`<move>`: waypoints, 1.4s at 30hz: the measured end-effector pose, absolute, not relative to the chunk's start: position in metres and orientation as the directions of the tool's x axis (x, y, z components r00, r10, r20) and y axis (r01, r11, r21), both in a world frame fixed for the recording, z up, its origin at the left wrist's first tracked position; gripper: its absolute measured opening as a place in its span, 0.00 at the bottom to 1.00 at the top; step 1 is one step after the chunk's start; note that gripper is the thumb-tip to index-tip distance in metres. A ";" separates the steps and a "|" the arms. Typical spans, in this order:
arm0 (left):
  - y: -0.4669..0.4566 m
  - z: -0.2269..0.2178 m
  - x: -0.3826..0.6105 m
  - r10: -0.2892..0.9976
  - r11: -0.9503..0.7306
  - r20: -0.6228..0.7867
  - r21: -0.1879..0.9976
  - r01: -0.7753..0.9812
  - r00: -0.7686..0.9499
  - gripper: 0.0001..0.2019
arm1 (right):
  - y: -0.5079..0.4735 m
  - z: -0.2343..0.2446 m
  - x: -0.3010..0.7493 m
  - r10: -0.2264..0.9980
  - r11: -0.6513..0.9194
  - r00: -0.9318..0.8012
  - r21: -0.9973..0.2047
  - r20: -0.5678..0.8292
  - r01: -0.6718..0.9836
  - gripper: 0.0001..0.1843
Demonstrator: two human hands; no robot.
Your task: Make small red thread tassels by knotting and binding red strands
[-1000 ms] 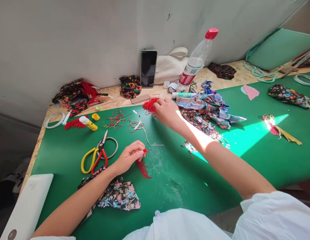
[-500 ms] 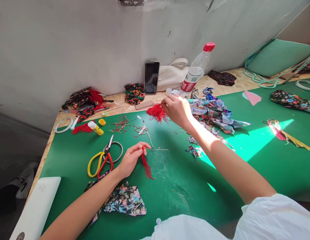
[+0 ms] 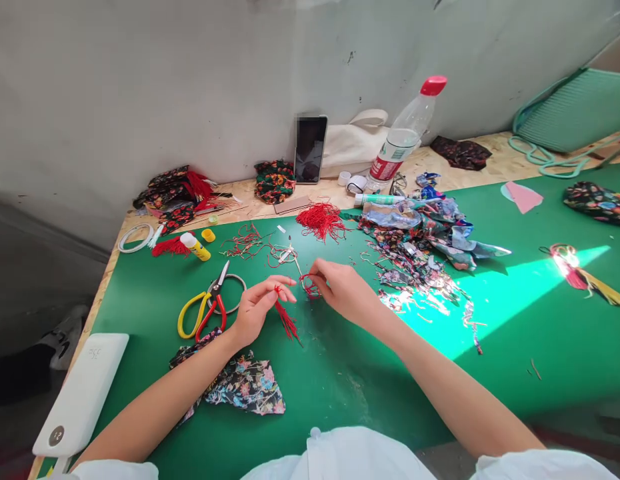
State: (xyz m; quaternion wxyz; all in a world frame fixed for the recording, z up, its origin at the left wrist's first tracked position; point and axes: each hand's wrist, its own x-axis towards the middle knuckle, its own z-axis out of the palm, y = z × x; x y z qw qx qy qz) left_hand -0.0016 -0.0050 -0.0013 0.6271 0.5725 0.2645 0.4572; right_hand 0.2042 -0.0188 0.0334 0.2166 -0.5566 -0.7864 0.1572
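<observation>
My left hand (image 3: 257,308) pinches a small red tassel (image 3: 289,323) near its top, and the strands hang down to the right over the green mat. Close beside it, my right hand (image 3: 340,288) is closed on some red threads (image 3: 309,285), which loop out below the fingertips. The two hands are apart by a small gap. Beyond them lies a loose heap of red threads (image 3: 321,221). Scissors with one yellow and one red handle (image 3: 206,308) lie left of my left hand, partly over a metal ring (image 3: 236,293). Floral cloth (image 3: 255,387) lies under my left forearm.
A glue stick (image 3: 195,247) and its yellow cap stand at the left. A white power bank (image 3: 83,393) lies on the left edge. Fabric scraps (image 3: 415,227) spread right of centre, with a water bottle (image 3: 397,143) and a phone (image 3: 311,150) behind, near the wall.
My right hand has come back from the red thread heap toward my left hand, with red threads in its fingers. My left hand still holds the tassel. The view has shifted slightly.
</observation>
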 end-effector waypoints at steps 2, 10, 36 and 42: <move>-0.010 0.007 -0.001 0.849 -0.091 0.198 0.968 -0.232 0.491 0.13 | -0.016 0.017 0.205 0.950 0.305 -0.294 -0.519 0.106 0.799 0.07; -0.036 0.067 0.027 0.579 0.636 -0.384 0.765 -0.103 0.720 0.13 | -0.021 -0.002 0.208 0.956 0.286 -0.268 -0.596 0.121 0.751 0.08; -0.015 0.002 0.029 0.792 0.512 -0.279 0.788 -0.342 0.544 0.10 | -0.022 -0.003 0.214 0.917 0.338 -0.250 -0.273 0.310 0.901 0.06; -0.012 0.005 0.028 0.741 0.567 -0.359 0.787 -0.243 0.567 0.12 | -0.023 -0.001 0.212 0.936 0.301 -0.179 -0.427 0.302 0.853 0.05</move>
